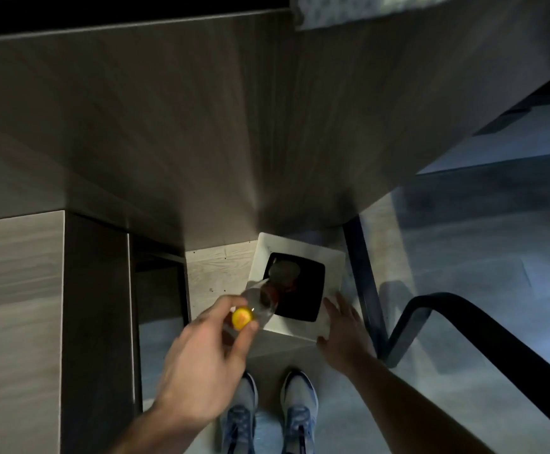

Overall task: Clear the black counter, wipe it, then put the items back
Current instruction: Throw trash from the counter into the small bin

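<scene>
My left hand (204,358) grips a clear plastic bottle (262,294) near its yellow cap (242,318). The bottle points down and away, its bottom end over the dark opening of a white square bin (299,249) on the floor. My right hand (344,332) is flat, its fingers straight and touching the bin's right front corner. Something round and grey with a bit of red shows through the bottle inside the opening. The counter's black top shows only as a dark strip (103,14) along the upper edge.
A tall wood-grain panel (201,126) rises behind the bin. A cabinet (14,306) stands to the left with a dark gap beside it. A black metal chair frame (463,322) is at right. My two blue shoes (267,417) stand on the grey floor.
</scene>
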### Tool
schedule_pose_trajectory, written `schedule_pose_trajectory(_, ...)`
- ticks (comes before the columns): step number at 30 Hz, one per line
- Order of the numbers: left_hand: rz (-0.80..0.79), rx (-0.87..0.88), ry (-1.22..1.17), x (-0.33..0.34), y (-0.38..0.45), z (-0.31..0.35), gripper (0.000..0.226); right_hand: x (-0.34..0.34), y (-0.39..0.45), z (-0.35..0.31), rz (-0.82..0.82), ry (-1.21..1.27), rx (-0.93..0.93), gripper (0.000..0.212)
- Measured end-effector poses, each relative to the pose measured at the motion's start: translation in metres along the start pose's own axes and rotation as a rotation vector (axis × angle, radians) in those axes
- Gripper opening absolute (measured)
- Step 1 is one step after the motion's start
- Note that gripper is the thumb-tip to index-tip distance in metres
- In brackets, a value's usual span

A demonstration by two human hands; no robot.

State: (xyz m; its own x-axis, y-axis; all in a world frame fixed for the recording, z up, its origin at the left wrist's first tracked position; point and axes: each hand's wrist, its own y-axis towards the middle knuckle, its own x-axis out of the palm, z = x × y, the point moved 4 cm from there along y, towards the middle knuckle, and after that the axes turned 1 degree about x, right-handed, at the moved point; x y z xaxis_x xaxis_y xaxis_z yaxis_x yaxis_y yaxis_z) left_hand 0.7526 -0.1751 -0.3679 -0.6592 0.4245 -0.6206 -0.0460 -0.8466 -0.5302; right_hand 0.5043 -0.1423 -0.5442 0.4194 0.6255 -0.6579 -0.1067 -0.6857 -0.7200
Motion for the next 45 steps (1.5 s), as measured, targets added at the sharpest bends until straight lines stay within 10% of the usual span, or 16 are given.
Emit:
schedule_pose_trajectory(21,-0.209,0.095,0.606,0.14,0.142,-0.005,0.057,0.022,-0.005,0.015,-0.05,0.096,-0.085,0.092)
schedule_pose_trajectory(28,-0.294,0.03,0.843,0.164,0.159,-0.02,0.032,0.027,-0.011,0.008,-0.017,0.086,-0.132,0.108)
schedule_pose_trajectory(34,-0.338,0.111,0.831,0.149,0.137,-0.029,0.075,0.022,-0.014,0.004,-0.059,0.026,-0.109,0.106)
schedule_pose_trajectory(45,-0.373,0.062,0.637,0.015,-0.029,0.009,0.075,-0.06,-0.142,-0.024,-0.069,0.103,-0.047,0.088)
